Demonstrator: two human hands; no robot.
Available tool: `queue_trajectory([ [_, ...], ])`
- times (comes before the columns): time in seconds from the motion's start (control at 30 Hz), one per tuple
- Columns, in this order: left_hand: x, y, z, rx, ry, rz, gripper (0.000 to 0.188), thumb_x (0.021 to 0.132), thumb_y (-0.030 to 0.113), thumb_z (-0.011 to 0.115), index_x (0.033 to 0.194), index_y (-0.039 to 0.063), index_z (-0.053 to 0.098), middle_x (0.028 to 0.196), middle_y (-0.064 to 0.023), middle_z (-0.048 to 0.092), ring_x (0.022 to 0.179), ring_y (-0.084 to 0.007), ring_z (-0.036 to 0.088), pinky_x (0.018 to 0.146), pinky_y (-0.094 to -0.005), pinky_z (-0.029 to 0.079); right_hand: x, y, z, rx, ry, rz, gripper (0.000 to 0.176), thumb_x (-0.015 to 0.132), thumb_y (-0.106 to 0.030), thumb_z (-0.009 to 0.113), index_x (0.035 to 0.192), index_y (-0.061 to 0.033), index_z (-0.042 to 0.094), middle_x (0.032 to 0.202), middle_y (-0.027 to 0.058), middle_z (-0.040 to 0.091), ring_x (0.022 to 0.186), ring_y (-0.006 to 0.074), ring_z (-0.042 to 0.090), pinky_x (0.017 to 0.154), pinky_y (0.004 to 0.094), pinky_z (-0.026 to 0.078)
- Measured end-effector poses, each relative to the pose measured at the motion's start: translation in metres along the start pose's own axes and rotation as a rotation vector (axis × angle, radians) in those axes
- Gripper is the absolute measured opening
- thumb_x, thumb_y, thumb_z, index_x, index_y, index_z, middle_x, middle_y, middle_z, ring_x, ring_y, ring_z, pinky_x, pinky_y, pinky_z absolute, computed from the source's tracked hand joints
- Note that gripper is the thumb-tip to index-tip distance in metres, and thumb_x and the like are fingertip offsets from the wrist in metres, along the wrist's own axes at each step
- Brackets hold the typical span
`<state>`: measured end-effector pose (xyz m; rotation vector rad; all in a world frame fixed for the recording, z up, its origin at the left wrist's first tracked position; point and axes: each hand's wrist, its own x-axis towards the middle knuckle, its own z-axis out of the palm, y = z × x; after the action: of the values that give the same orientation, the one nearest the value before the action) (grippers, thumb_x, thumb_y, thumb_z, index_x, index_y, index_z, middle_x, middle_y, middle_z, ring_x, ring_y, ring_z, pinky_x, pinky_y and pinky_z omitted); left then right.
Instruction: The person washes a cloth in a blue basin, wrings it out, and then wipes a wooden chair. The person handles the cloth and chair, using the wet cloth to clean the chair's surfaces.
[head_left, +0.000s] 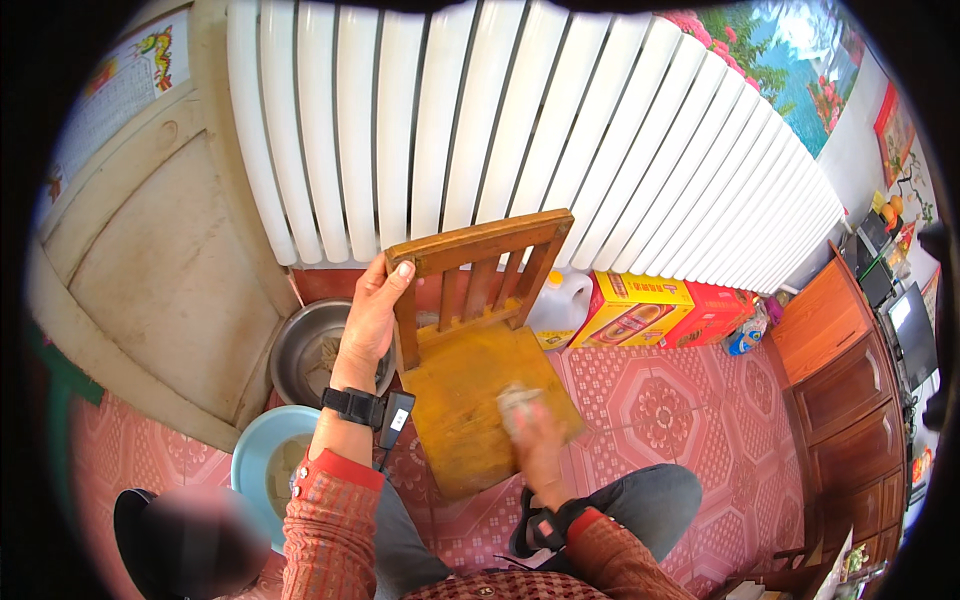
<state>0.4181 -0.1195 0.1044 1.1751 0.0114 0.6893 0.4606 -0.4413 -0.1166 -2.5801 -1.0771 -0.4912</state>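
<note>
A small wooden chair (472, 412) with a slatted backrest stands on the floor before me. My left hand (375, 307) grips the left upper corner of its backrest, thumb over the front face. On the right part of the seat, my right hand (536, 442) presses a pale, crumpled cloth (519, 405); both are blurred. The yellow-brown seat shows darker, worn patches near its front. Left of the chair are a light-blue plastic basin (251, 450) with murky water and a metal basin (289, 360) with a wet cloth-like thing inside. My left forearm partly covers both basins.
White radiator columns (465, 127) rise behind the chair. A plastic jug (562, 304), a yellow carton (637, 307) and a red carton (705, 311) line the wall. A pale wooden door (165, 277) is at left, a brown cabinet (847, 427) at right. Patterned tiles (660, 412) cover the floor.
</note>
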Motion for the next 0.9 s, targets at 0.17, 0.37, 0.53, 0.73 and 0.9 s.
queue_trajectory([
  [0.17, -0.006, 0.011, 0.008, 0.011, -0.090, -0.055, 0.030, 0.098, 0.028, 0.062, 0.117, 0.004, 0.062, 0.104, 0.0016, 0.063, 0.098, -0.0088, 0.054, 0.094, -0.0275, 0.042, 0.039, 0.095, -0.024, 0.291, 0.189, 0.497, 0.046, 0.090, -0.005, 0.055, 0.136, -0.0036, 0.051, 0.136, 0.0182, 0.052, 0.123, 0.0347, 0.052, 0.100, 0.0384, 0.043],
  [0.37, -0.011, 0.030, 0.018, -0.018, -0.382, -0.049, 0.058, 0.102, 0.036, 0.050, 0.147, 0.000, 0.040, 0.131, -0.0051, 0.057, 0.112, -0.0139, 0.053, 0.102, -0.0309, 0.040, 0.117, 0.045, -0.107, 1.323, 0.451, 0.806, 0.049, 0.100, -0.017, 0.051, 0.147, -0.0087, 0.040, 0.144, 0.0135, 0.045, 0.127, 0.0252, 0.048, 0.105, 0.0336, 0.039],
  [0.53, -0.020, 0.041, 0.040, -0.054, -0.511, -0.103, 0.063, 0.101, 0.038, 0.052, 0.150, 0.001, 0.034, 0.142, -0.0084, 0.048, 0.125, -0.0173, 0.048, 0.109, -0.0344, 0.036, 0.193, -0.019, -0.183, 1.530, 0.475, 0.220, 0.053, 0.103, -0.029, 0.051, 0.150, -0.0122, 0.035, 0.144, 0.0093, 0.043, 0.124, 0.0201, 0.048, 0.101, 0.0283, 0.041],
  [0.73, -0.027, 0.043, 0.060, -0.001, -0.633, -0.060, 0.068, 0.101, 0.023, 0.055, 0.155, 0.003, 0.019, 0.147, -0.0096, 0.042, 0.133, -0.0182, 0.044, 0.113, -0.0334, 0.031, 0.224, -0.021, -0.204, 1.352, 0.250, 0.387, 0.056, 0.102, -0.024, 0.055, 0.153, -0.0128, 0.033, 0.148, 0.0101, 0.041, 0.124, 0.0160, 0.048, 0.097, 0.0270, 0.044],
  [0.9, -0.032, 0.039, 0.062, -0.024, -0.660, -0.030, 0.073, 0.098, 0.021, 0.059, 0.156, 0.006, 0.018, 0.146, -0.0102, 0.043, 0.131, -0.0178, 0.046, 0.112, -0.0321, 0.032, 0.226, -0.036, -0.201, 1.367, 0.070, 0.328, 0.050, 0.104, -0.020, 0.050, 0.151, -0.0151, 0.037, 0.138, 0.0073, 0.051, 0.112, 0.0146, 0.056, 0.088, 0.0265, 0.051],
])
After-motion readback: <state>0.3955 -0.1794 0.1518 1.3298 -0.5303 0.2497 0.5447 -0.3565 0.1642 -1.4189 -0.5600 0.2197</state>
